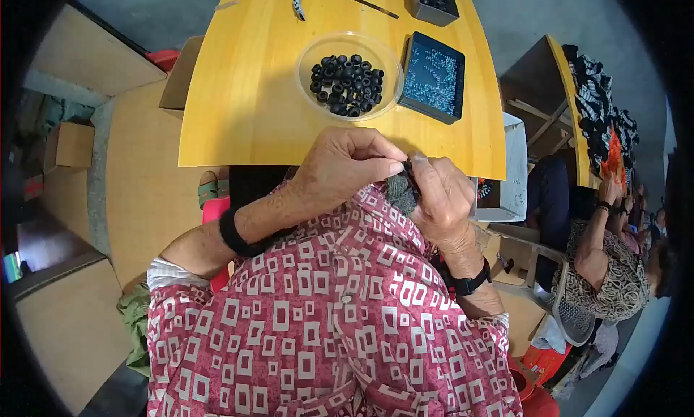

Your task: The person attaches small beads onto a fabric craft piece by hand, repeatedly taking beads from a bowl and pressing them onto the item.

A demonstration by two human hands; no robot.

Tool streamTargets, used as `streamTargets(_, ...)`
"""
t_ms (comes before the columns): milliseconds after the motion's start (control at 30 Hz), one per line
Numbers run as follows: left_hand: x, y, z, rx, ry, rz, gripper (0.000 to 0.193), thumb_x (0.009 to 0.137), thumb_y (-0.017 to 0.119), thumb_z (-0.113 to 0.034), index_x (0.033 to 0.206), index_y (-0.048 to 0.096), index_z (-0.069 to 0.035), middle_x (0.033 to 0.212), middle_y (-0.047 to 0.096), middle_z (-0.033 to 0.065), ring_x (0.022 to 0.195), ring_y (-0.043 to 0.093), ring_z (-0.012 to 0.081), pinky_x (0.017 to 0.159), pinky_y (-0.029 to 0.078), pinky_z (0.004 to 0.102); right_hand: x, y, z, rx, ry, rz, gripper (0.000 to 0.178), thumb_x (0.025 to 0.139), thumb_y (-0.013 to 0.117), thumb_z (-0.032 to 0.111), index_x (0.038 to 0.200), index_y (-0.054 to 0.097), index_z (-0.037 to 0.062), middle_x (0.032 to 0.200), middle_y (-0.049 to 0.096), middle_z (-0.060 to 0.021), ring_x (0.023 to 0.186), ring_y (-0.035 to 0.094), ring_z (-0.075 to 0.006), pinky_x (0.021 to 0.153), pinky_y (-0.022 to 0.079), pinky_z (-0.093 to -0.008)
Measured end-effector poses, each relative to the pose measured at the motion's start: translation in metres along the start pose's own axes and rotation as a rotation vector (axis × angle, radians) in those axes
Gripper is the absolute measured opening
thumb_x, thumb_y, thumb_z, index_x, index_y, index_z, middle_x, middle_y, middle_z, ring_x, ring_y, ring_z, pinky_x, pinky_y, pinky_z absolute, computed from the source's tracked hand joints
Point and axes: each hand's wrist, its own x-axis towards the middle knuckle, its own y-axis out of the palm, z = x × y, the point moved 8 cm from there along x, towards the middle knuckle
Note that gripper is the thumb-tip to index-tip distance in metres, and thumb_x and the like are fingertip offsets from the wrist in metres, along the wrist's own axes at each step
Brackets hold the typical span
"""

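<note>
Near the table's front edge, my left hand has thumb and forefinger pinched together. What sits between those fingertips is too small to make out. Close beside it, my right hand grips a piece of dark grey fabric, its thumb near the left fingertips. Part of the fabric is hidden by the hand. Beyond my hands stands a clear round plastic dish with several black beads in it. To its right is a black rectangular tray of tiny bluish beads.
The yellow table also carries a dark box of small black pieces and a thin black strip with a patterned end. At right, a white bin stands beside the table. A co-worker sits at another table with black-and-white fabric.
</note>
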Motion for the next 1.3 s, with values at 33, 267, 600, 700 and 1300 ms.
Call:
streamTargets(33, 0.000, -0.001, -0.002, 0.025, 0.019, -0.018, 0.014, 0.085, 0.065, -0.003, 0.098, 0.067, 0.003, 0.087, 0.068, 0.0046, 0.079, 0.061, 0.0057, 0.072, 0.050, 0.0204, 0.001, 0.000, 0.001, -0.009, -0.005, -0.002, 0.041, 0.057, 0.058, -0.004, 0.097, 0.062, -0.0094, 0.074, 0.058, -0.0158, 0.063, 0.060, -0.0292, 0.057, 0.050, -0.0363)
streamTargets(267, 0.002, 0.003, -0.005, -0.088, 0.013, -0.003, 0.017, 0.087, 0.066, -0.005, 0.102, 0.066, 0.002, 0.091, 0.067, 0.0040, 0.078, 0.060, 0.0062, 0.071, 0.049, 0.0202, -0.001, -0.007, -0.007, 0.156, 0.167, -0.137, 0.031, 0.067, 0.071, 0.001, 0.096, 0.064, -0.0063, 0.073, 0.061, -0.0124, 0.063, 0.062, -0.0255, 0.056, 0.050, -0.0337)
streamTargets(600, 0.004, 0.030, -0.029, -0.136, 0.072, 0.096, 0.017, 0.085, 0.066, -0.001, 0.103, 0.065, 0.001, 0.097, 0.068, 0.0057, 0.090, 0.062, 0.0089, 0.081, 0.051, 0.0228, 0.001, -0.039, -0.005, 0.114, 0.094, -0.215, 0.036, 0.067, 0.077, 0.005, 0.099, 0.064, -0.0060, 0.078, 0.065, -0.0146, 0.064, 0.063, -0.0256, 0.056, 0.050, -0.0318)
streamTargets(700, 0.007, 0.038, -0.038, -0.096, 0.120, 0.129, 0.017, 0.086, 0.066, 0.000, 0.103, 0.065, 0.001, 0.097, 0.068, 0.0053, 0.091, 0.062, 0.0082, 0.081, 0.050, 0.0227, 0.001, -0.051, -0.003, 0.079, 0.037, -0.251, 0.040, 0.066, 0.077, 0.005, 0.101, 0.063, -0.0065, 0.079, 0.064, -0.0152, 0.065, 0.064, -0.0261, 0.057, 0.050, -0.0320)
streamTargets(1300, 0.024, 0.055, -0.068, 0.134, 0.137, 0.097, 0.010, 0.087, 0.064, -0.004, 0.095, 0.066, 0.002, 0.083, 0.067, 0.0024, 0.072, 0.058, 0.0042, 0.063, 0.047, 0.0174, 0.010, -0.068, -0.017, 0.065, 0.081, -0.233, 0.037, 0.067, 0.080, 0.011, 0.095, 0.063, -0.0057, 0.073, 0.062, -0.0112, 0.065, 0.064, -0.0217, 0.055, 0.050, -0.0293)
